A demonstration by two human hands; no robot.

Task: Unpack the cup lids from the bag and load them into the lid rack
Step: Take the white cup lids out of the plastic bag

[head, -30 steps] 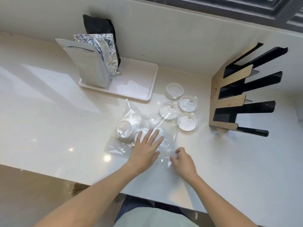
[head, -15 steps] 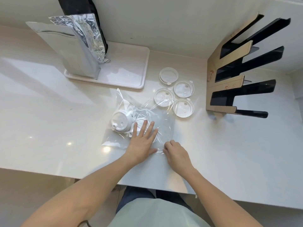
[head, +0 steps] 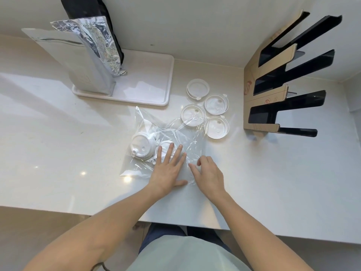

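**Right grip loosened on the bag edge**

Where my right hand (head: 210,174) had been curled into a pinch on the near edge of the clear bag (head: 166,145) a moment earlier, its fingers now lay opened out and resting loosely on the film, holding nothing that I could make out. My left hand (head: 169,169) had stayed flat, its grip spread wide, pressing the bag down onto the worktop (head: 58,153) with the fingertips over one of the lids inside. The stack of lids in the bag (head: 141,146) sat just left of those fingers, unmoved. Four loose lids (head: 207,109) lay already out on the worktop past the far edge of the bag, one of them partly under the film, between the white tray (head: 152,83) and the lid rack (head: 273,98). The rack's slots looked empty, so I judged loading had not begun. I read the change as a re-grip: the bag was pinned, and my right hand was free to find the opening and draw out the remaining lids. The thin film could slip or cling, which might drag the stack along.
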